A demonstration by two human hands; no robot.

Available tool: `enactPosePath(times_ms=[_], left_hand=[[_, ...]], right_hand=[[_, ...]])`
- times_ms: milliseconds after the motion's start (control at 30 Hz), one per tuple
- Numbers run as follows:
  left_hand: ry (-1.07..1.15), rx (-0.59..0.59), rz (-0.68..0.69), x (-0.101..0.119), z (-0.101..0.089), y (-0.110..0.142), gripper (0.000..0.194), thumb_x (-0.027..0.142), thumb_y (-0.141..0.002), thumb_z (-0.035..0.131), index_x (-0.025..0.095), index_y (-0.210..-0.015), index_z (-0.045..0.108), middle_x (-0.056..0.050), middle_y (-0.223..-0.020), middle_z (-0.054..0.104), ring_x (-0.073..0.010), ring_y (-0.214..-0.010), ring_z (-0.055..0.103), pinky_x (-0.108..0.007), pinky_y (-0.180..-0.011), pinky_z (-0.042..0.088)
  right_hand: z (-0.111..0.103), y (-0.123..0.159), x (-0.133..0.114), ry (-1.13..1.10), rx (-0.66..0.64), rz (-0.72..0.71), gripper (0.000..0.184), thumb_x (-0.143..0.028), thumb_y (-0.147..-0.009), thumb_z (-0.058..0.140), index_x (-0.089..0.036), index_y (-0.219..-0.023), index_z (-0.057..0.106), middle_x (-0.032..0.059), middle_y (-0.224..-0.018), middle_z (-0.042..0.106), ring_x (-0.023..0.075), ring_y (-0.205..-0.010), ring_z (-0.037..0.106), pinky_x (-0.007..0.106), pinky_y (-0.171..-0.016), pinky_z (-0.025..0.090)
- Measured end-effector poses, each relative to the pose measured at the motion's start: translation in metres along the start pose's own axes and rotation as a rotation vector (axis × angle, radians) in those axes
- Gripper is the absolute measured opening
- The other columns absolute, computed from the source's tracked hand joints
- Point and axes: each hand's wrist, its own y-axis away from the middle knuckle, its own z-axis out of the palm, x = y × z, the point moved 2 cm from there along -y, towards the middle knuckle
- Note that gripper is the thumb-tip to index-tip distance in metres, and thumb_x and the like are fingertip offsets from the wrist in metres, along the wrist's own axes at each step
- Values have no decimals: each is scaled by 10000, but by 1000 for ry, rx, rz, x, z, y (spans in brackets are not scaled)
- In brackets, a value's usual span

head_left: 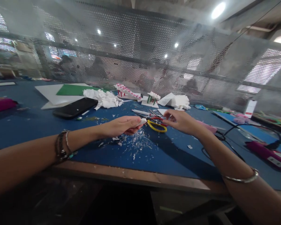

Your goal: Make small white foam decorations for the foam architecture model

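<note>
My left hand (123, 125) is closed around a small white piece (142, 122), foam or paper, which sticks out past the thumb toward the right. White crumbs and shavings (138, 143) lie scattered on the blue table beneath it. My right hand (178, 120) has its fingers bent, with thumb and fingertips at the red handle of a pair of scissors (154, 118); part of that handle is hidden by the fingers. Just in front is a yellow handle loop (157, 126). A white pen-like tool (141, 112) lies behind, among thin metal tools.
A black phone (75, 107), crumpled white paper (104, 98) and a green sheet (72, 89) are at the back left. Two small white models (151, 99) stand behind the tools. A black cable (227, 131) and a magenta device (269, 154) lie at right. A perforated metal screen (131, 47) rises beyond.
</note>
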Motion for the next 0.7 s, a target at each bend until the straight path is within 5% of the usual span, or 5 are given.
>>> enactPosePath(times_ms=[167,300,533,700], left_hand=[[-276,190,18,-7,-7,-1,199,330,-834,349,156,-739,360,46,-595,277,-73,-492,244,-212,-454,221],[-336,194,35,-7,-4,1,225,328,-849,305,153,-726,376,35,-606,308,-76,-501,279,-205,-457,262],[-203,192,0,-1,-1,4,233,323,-880,208,181,-745,335,56,-547,297,-63,-399,271,-180,-367,244],[-165,328,134,1,-6,2,235,318,-872,226,185,-701,318,63,-520,267,-65,-407,200,-175,-368,203]], right_hand=[[27,-14,12,59,-74,-24,180,-281,-720,542,-130,-808,585,100,-817,599,208,-778,525,303,-690,384],[40,-21,3,55,-91,-22,107,-187,-737,496,-131,-777,578,100,-819,585,199,-776,514,298,-702,372],[31,-15,0,-73,-15,21,113,-143,-749,426,-112,-832,497,116,-857,540,189,-786,487,308,-724,360],[23,-12,-4,-239,19,37,208,-341,-790,380,-145,-790,450,37,-697,500,141,-608,449,275,-576,378]])
